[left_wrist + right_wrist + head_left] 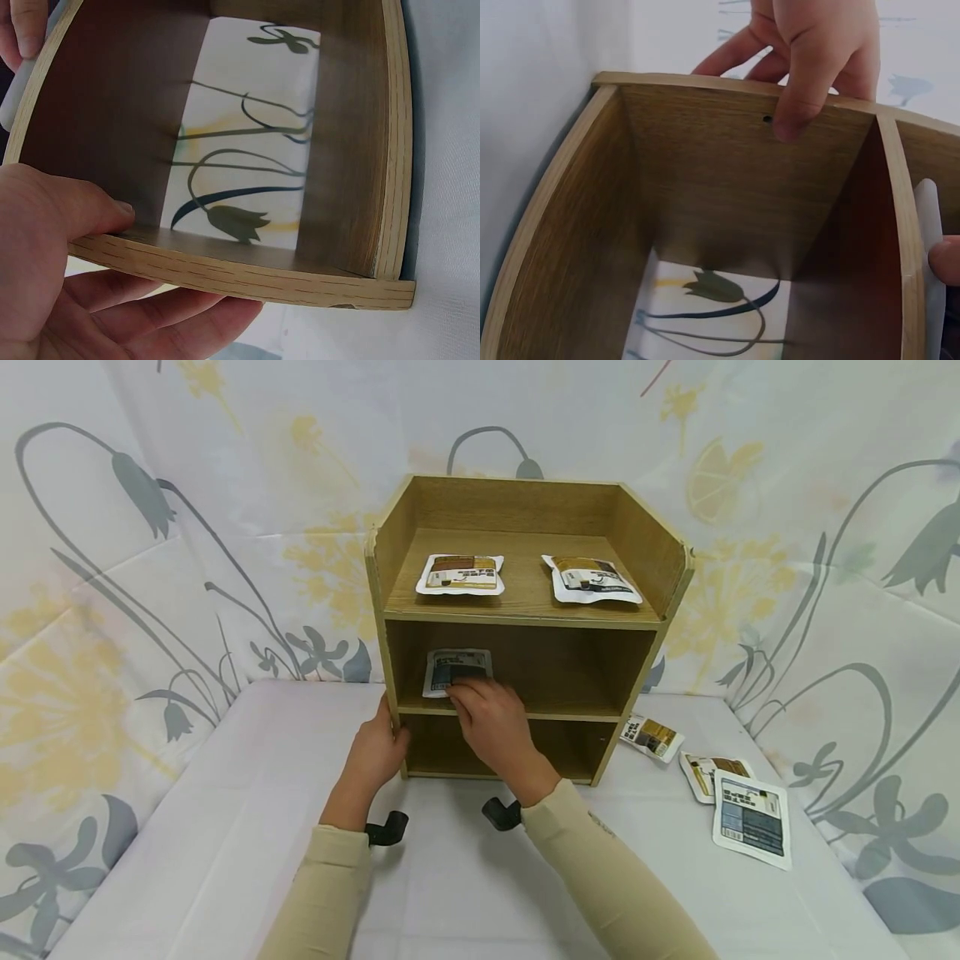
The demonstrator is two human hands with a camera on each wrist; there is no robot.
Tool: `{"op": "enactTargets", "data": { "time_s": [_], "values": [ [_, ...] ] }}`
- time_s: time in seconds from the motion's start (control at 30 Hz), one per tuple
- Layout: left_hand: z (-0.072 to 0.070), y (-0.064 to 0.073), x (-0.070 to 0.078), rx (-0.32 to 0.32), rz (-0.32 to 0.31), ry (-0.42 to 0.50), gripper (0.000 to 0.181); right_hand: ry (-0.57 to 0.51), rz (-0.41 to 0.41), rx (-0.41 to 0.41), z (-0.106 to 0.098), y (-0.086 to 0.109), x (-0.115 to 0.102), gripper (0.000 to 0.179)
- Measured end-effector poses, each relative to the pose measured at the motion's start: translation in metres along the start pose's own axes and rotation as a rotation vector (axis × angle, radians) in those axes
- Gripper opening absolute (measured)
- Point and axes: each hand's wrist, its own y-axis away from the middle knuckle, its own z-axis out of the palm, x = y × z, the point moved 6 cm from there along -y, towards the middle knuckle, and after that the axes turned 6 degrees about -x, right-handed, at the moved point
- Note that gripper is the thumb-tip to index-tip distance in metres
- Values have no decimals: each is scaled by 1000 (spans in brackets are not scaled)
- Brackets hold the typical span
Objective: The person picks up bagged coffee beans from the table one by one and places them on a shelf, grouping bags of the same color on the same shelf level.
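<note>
A small wooden shelf unit (517, 717) stands on the white-covered table. My left hand (377, 750) grips the edge of its left side panel (187, 279), the thumb on the inner face of the lowest compartment and the other fingers outside. On the left of the middle shelf lies a flat white packet with a dark blue-grey label (459, 665). My right hand (491, 722) holds this packet at its front edge, fingers curled over its near right corner. In the right wrist view, a fingertip (946, 259) presses against the packet's pale edge (930, 225).
Two white pouches with brown and yellow labels lie on the top shelf, a left pouch (461, 577) and a right pouch (592, 581). Right of the unit are a small pouch (651, 737), another pouch (701, 777) and a blue-labelled packet (752, 817) overlapping it. Floral cloth (285, 485) hangs behind.
</note>
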Motion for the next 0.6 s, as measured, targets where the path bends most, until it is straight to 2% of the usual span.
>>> {"op": "enactTargets", "data": {
  "time_s": [0.6],
  "values": [
    [-1, 1, 1, 16, 5, -4, 63, -14, 28, -27, 11, -7, 2, 12]
  ]
}}
